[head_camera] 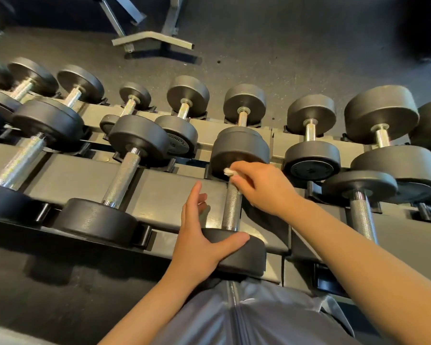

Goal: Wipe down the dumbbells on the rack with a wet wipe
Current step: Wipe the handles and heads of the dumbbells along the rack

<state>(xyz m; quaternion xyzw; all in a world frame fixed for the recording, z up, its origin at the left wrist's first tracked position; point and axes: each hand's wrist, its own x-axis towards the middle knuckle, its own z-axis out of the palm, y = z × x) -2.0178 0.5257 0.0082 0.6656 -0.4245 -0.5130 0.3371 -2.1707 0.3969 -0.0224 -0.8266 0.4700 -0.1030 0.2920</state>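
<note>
A black dumbbell with a knurled steel handle (232, 207) lies on the near tier of the grey rack (164, 192), straight in front of me. My right hand (261, 188) pinches a small crumpled white wet wipe (228, 172) against the top of the handle, where it meets the far head (239, 150). My left hand (199, 242) rests on the near head (241, 255), thumb across its top edge and fingers straight beside it.
Several more black dumbbells fill both tiers, such as one to the left (120, 180) and one to the right (361, 210). Beyond the rack lies dark rubber floor with a grey metal bench base (152, 41). My grey zipped top (234, 317) shows at the bottom.
</note>
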